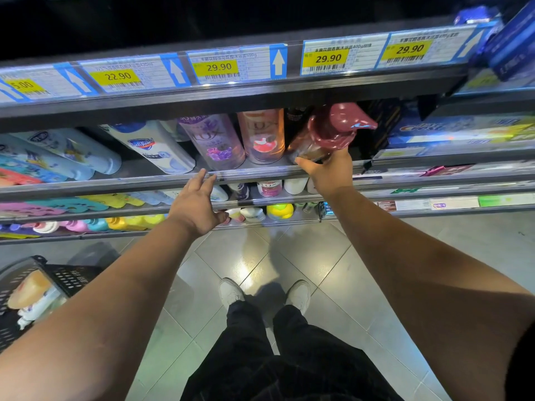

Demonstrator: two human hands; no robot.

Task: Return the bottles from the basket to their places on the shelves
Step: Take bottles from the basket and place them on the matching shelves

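Shelves (115, 183): several tiers, stocked, with yellow price tags (328, 58) on the upper rail.
Basket (72, 277): dark, on the floor (333, 270) at lower left, with loose bottles (29, 290) lying inside.
Arms: both stretched forward to the middle tier.
Pump bottle (327, 134): dark red top, tilted, at the tier's front edge, just beside a pink bottle (263, 137).
Right hand (330, 172): below the pump bottle, fingers and thumb curled round its lower body.
Left hand (197, 204): palm down, fingers straight, tips at the front rail, holding nothing.
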